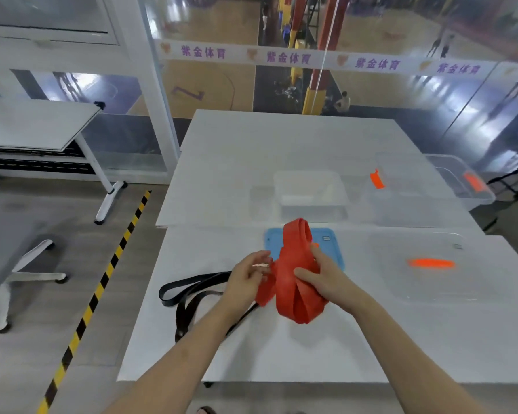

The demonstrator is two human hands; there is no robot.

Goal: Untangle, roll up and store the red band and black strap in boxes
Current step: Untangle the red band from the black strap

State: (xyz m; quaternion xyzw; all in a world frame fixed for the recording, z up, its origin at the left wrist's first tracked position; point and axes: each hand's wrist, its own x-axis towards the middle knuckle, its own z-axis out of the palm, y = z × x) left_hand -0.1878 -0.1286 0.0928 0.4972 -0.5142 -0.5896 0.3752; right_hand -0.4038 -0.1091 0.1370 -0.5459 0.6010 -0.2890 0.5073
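Left grip (248, 277) and right grip (326, 280) hold the looped red band (290, 294) above the desk (311, 351). Black strap (180, 318) lies leftward.

The red band (287, 294) looks like smooth, matt rubber; the black strap (180, 318) at its nine o'clock is slightly glossy.

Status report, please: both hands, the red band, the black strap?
Left hand and right hand both grip red band, held above table, loops tangled. Black strap lies loose on table, partly under left forearm. Clear box behind, path open.
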